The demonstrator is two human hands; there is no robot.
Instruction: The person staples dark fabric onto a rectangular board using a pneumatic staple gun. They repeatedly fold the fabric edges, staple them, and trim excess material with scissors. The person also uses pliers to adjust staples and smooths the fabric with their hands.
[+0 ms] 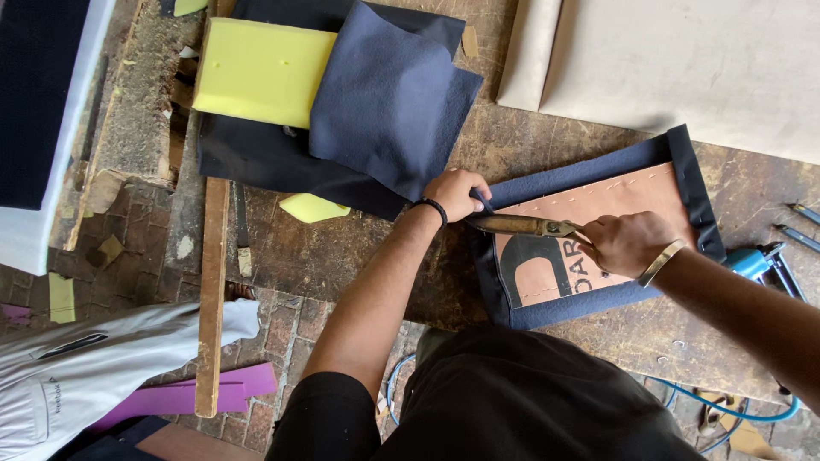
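Observation:
A brown board panel [598, 218] wrapped in dark blue fabric [559, 183] lies on the worn wooden table [359, 248]. Black printing shows on the board's bare side, and a row of staples runs along its top edge. My left hand [457, 195] pinches the blue fabric at the panel's left corner. My right hand [628, 243] grips a pair of old metal scissors [521, 225]. Their blades point left toward the fabric corner held by my left hand.
A yellow foam block [260, 72] and loose dark blue fabric pieces [389, 98] lie at the table's back left. A beige upholstered panel [683, 60] sits at the back right. A blue pneumatic stapler [756, 260] with a hose rests right of the panel.

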